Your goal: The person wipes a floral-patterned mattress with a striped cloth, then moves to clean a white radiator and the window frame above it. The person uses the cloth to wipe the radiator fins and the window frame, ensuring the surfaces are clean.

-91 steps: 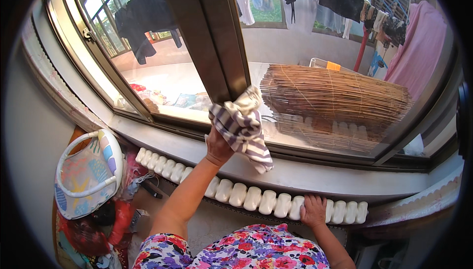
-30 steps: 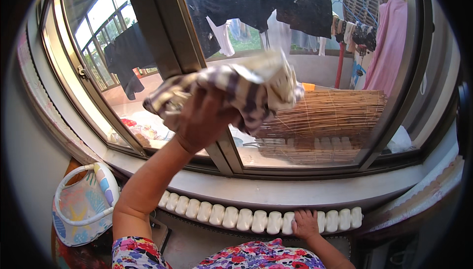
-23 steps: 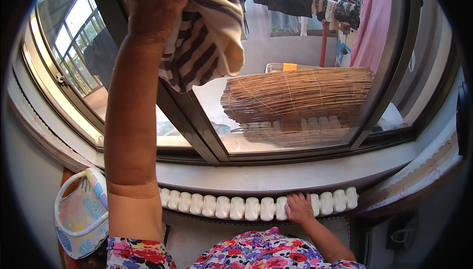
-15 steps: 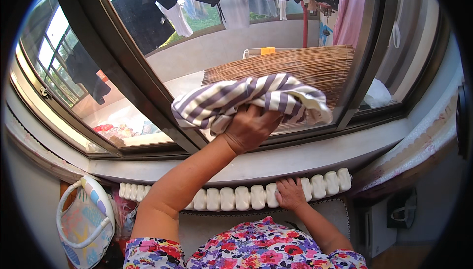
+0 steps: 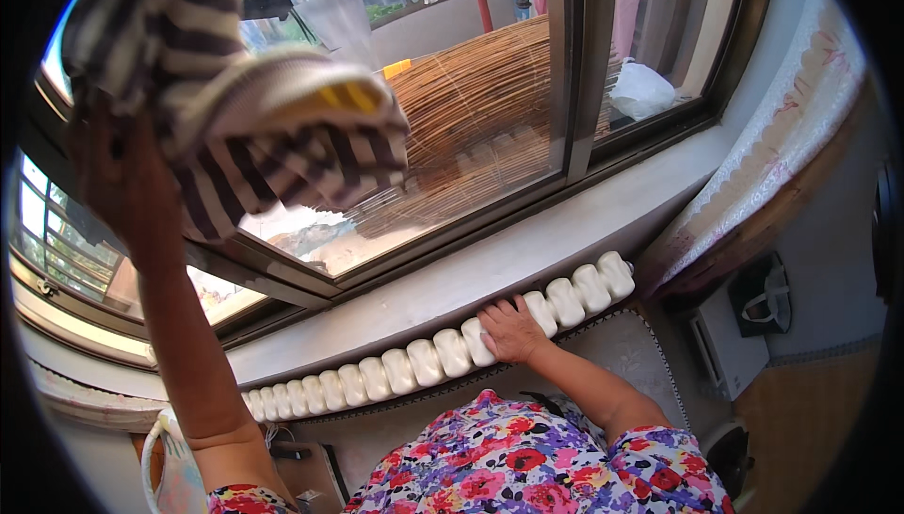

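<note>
My left hand (image 5: 127, 170) is raised high at the left, closed on a bunched cloth (image 5: 273, 161) with dark and white stripes. The cloth is blurred by motion, hangs to the right of the hand and shows a yellow patch inside a fold. It covers part of the window (image 5: 471, 152); whether it touches the glass I cannot tell. Lower down, my right hand (image 5: 511, 329) rests on a white ribbed radiator (image 5: 400, 371), its fingers laid over the top edge with nothing held.
A pale windowsill (image 5: 565, 232) runs between radiator and dark window frame (image 5: 576, 62). Beyond the glass lie a rolled reed mat (image 5: 480, 81) and a white plastic bag (image 5: 642, 90). A lace-edged curtain (image 5: 782, 119) hangs at right. Below it stands a dark bag (image 5: 761, 297).
My left hand has swung up and to the left with the striped cloth. The view has tilted and shifted; my right hand stays on the radiator.
</note>
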The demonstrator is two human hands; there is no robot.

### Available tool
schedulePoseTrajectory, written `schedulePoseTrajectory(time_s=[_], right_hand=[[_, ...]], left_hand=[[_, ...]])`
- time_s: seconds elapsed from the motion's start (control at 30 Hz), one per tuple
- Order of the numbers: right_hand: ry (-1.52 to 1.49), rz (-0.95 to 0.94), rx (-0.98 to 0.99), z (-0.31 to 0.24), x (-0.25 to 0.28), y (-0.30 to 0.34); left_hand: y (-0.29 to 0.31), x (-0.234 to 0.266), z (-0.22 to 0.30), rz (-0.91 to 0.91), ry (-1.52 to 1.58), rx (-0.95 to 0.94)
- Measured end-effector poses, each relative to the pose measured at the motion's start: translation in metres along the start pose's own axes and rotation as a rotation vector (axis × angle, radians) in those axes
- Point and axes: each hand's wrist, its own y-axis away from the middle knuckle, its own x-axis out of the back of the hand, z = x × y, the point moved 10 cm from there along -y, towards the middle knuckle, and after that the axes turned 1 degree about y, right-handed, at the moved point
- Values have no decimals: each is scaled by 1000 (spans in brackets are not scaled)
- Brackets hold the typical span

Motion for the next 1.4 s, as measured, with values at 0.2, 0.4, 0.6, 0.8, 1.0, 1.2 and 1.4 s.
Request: schedulePoseTrajectory(time_s=[0.2, 0.4, 0.6, 0.8, 1.0, 1.2, 1.4], right_hand=[[-47, -2, 50, -17, -4, -7], [-71, -152, -48, 3, -15, -1], [-31, -127, -7, -8, -19, -7], [-34, -52, -12, -4, -10, -5], [-34, -77, 18, -13, -6, -8], [29, -21, 34, -13, -4, -8], [17, -113, 8, -11, -9, -7]], left_hand=[[-97, -53, 25, 70, 102, 318], [-13, -27, 313, 8, 913, -5], [132, -44, 393, -803, 1198, -67], [172, -39, 291, -1040, 1311, 241], [259, -49, 244, -1085, 1270, 503], [266, -51, 260, -967, 1359, 448], [262, -48, 282, -922, 1430, 403]])
